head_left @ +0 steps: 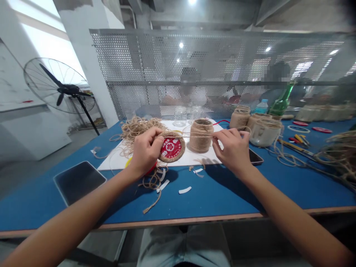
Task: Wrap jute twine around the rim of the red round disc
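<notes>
My left hand (pixel 145 151) is closed on a round red lid (pixel 171 147) whose rim is wrapped in jute twine, held upright above the white sheet (pixel 116 161). My right hand (pixel 234 149) pinches a strand of twine (pixel 198 136) that runs taut from the lid across to it. A jar wrapped in twine (pixel 200 135) stands just behind the strand. A loose heap of twine (pixel 135 130) lies behind my left hand.
A dark tablet (pixel 78 181) lies at the left on the blue table (pixel 211 193), a phone (pixel 254 157) under my right hand. More wrapped jars (pixel 250 122), a green bottle (pixel 281 102), clear jars (pixel 180 115), tools and paper scraps (pixel 184 190) lie about. People sit behind the mesh screen (pixel 211 66).
</notes>
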`<action>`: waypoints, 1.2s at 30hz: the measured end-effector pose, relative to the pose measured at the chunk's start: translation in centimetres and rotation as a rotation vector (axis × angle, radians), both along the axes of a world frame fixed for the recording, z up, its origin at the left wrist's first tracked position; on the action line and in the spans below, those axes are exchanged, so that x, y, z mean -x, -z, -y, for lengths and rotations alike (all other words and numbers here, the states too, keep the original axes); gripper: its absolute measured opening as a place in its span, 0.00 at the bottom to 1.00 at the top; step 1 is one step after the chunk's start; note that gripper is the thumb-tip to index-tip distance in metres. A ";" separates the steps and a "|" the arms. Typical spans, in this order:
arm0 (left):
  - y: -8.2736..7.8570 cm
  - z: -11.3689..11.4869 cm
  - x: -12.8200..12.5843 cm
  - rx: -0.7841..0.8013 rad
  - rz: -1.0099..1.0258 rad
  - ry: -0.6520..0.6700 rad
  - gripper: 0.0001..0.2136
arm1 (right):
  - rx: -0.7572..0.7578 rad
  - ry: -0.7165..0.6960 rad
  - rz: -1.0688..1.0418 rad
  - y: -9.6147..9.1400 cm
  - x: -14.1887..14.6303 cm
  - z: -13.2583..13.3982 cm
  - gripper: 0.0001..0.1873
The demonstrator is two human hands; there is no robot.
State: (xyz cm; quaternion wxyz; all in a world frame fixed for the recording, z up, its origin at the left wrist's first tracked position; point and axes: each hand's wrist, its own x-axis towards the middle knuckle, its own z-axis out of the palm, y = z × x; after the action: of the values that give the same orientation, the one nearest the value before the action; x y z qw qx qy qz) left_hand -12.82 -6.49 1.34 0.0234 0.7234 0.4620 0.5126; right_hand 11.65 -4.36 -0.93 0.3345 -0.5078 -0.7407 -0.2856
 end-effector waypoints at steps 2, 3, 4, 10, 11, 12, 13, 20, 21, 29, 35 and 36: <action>-0.1 -0.1 0.1 -0.022 0.025 -0.017 0.07 | -0.018 0.051 -0.036 -0.3 -0.2 0.1 0.11; -0.1 -0.1 0.2 -0.028 0.028 -0.027 0.07 | -0.026 0.075 -0.052 -0.3 -0.3 0.2 0.11; -0.1 -0.2 0.2 -0.031 0.022 -0.034 0.07 | -0.029 0.091 -0.063 -0.3 -0.3 0.2 0.11; 1.1 -0.2 -0.6 0.018 -0.271 -0.058 0.07 | 0.172 -0.130 -0.089 0.3 0.4 0.3 0.18; 1.4 -0.2 -0.8 0.021 -0.338 -0.068 0.08 | 0.215 -0.179 -0.113 0.4 0.6 0.4 0.22; 1.7 -0.2 -1.0 0.020 -0.391 -0.076 0.08 | 0.254 -0.226 -0.132 0.4 0.8 0.6 0.25; 2.0 -0.2 -1.2 0.019 -0.430 -0.078 0.09 | 0.291 -0.275 -0.137 0.3 1.0 0.7 0.28; 2.2 -0.1 -1.2 -0.049 -0.501 -0.117 0.09 | 0.524 -0.457 0.069 0.7 0.4 0.6 0.38; 2.0 -0.1 -1.1 -0.063 -0.499 -0.137 0.09 | 0.545 -0.460 0.087 0.7 0.2 0.6 0.38; 1.7 -0.3 -0.9 -0.032 -0.512 -0.193 0.10 | 0.590 -0.643 -0.039 -0.4 0.5 1.3 0.33; 2.6 0.5 -2.5 0.131 -0.557 -0.055 0.10 | 0.449 -0.662 -0.192 0.9 2.2 1.0 0.19; 2.8 0.6 -2.7 0.146 -0.563 -0.029 0.10 | 0.444 -0.656 -0.169 1.0 2.4 1.0 0.18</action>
State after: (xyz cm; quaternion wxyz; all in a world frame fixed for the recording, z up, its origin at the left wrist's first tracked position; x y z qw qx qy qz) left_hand -10.09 -7.10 -1.46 -0.0611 0.8269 0.4963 0.2575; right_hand 9.25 -5.36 -1.97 0.3500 -0.3262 -0.8769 0.0458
